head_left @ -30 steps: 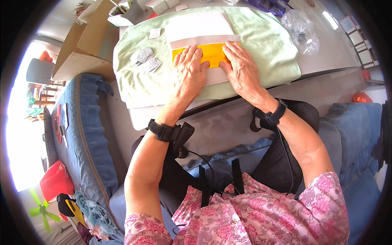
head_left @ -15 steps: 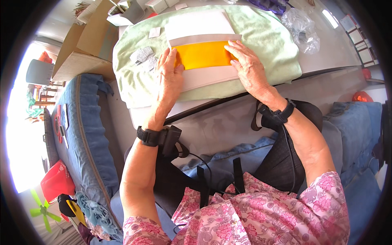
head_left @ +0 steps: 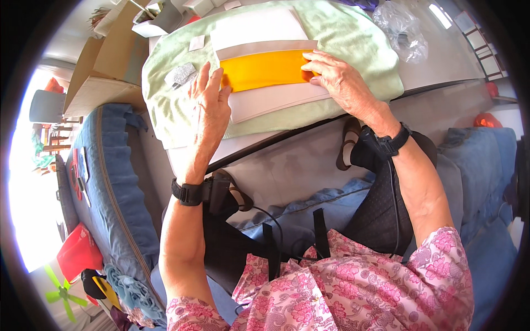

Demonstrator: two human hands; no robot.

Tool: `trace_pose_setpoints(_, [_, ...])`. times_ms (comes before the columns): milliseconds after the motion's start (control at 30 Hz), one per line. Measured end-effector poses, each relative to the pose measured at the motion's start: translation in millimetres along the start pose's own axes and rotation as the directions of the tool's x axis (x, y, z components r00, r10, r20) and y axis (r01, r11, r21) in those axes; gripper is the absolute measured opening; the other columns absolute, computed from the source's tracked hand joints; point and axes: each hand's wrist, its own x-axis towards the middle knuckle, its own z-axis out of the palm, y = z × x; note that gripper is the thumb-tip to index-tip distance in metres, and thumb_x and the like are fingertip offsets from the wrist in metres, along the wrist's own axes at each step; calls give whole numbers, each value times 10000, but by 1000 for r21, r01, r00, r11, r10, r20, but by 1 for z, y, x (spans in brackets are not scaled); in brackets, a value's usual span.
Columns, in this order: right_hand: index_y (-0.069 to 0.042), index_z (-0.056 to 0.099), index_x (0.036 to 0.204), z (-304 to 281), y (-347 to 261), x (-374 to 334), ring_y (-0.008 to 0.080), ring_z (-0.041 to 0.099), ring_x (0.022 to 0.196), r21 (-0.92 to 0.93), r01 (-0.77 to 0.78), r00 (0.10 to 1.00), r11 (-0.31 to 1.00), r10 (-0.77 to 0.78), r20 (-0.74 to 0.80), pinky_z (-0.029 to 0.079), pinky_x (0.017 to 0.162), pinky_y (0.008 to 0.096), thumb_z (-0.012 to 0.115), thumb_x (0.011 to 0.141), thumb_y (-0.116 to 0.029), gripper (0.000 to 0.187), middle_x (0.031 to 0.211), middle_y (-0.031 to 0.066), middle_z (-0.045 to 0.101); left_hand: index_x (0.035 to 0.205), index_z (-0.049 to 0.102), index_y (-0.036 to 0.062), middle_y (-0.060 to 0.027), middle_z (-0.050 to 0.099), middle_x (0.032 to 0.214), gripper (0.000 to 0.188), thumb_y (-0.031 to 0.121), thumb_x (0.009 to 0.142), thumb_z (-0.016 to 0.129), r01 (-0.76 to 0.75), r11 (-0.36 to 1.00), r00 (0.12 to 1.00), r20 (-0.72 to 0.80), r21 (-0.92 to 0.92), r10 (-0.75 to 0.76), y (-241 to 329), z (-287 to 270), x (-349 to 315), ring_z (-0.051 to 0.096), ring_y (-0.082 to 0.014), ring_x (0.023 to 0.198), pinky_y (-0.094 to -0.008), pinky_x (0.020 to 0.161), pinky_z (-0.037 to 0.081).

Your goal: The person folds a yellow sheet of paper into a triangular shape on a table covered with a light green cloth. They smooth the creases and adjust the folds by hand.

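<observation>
A glossy orange-yellow strip (head_left: 265, 71) lies across white paper sheets (head_left: 256, 30), with a greyish paper band (head_left: 268, 48) along its far edge. Beside the strip's left end is my left hand (head_left: 210, 107), fingers stretched and spread, the thumb close against the strip's edge. At the right end, my right hand (head_left: 345, 83) has its fingers bent over the strip, thumb on the near side; the fingertips' undersides are hidden. Beneath the sheets is a pale green towel (head_left: 364, 41). Black straps with small boxes circle both wrists.
Crumpled silvery-grey pieces (head_left: 180, 75) and a small white square (head_left: 197, 42) lie on the towel's left. A clear plastic bag (head_left: 402, 32) sits at the far right. An open cardboard box (head_left: 113, 60) stands left of the table, near a blue-covered seat (head_left: 124, 182).
The table and everything on it appear shifted slightly left and up in the picture. My left hand's fingers are more fanned apart, and my right fingers look more bent at the strip's end.
</observation>
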Motion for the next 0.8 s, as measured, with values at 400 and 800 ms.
trace_pose_setpoints(400, [-19, 616, 1200, -2, 10, -1, 305, 521, 1272, -170, 135, 991, 976, -130, 40, 431, 1088, 372, 566, 881, -13, 323, 1343, 165, 568, 940, 644, -8, -208, 620, 1192, 169, 20, 773, 646, -489, 837, 868, 48, 244, 493, 14, -13, 10, 587, -322, 1113, -486, 1009, 381])
trace_pose_setpoints(800, [-13, 609, 1059, -3, -1, 3, 314, 576, 1185, -186, 186, 979, 965, -197, -44, 474, 1013, 395, 671, 892, -215, 269, 1210, 168, 628, 872, 613, -39, -160, 617, 1046, 144, 0, 735, 633, -570, 725, 802, 72, 386, 592, 22, -14, 14, 598, -279, 1007, -480, 996, 417])
